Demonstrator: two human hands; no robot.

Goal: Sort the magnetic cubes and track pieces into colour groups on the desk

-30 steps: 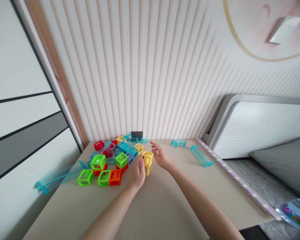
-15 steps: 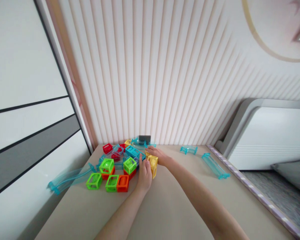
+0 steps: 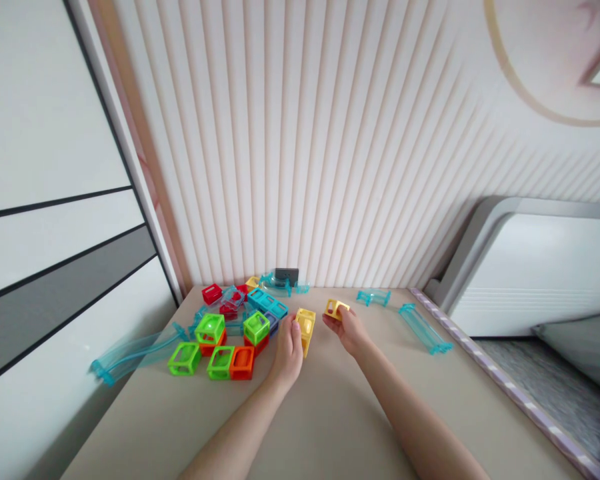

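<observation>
Near the middle of the tabletop [image 3: 305, 427]: one yellow block to each of the hands. Left hand [image 3: 289, 350] grasps the tall block [image 3: 305, 323] along its left side; whether one piece or two joined, cannot tell. Right hand [image 3: 350, 327] grips the small block [image 3: 339, 304] at its near right corner. Step in hand, by my reading: handling the two yellow blocks, one per hand, a gap between. Next move seems to call for a secure grip on each and care not to bump the pile.

Tall block lies against the left hand, right of the blue row [image 3: 267, 303] and a green cube [image 3: 257, 327]. Small block sits at the right hand's far end, short track [image 3: 373, 297] off to its right. Contact with the tabletop: unclear for both.
</observation>
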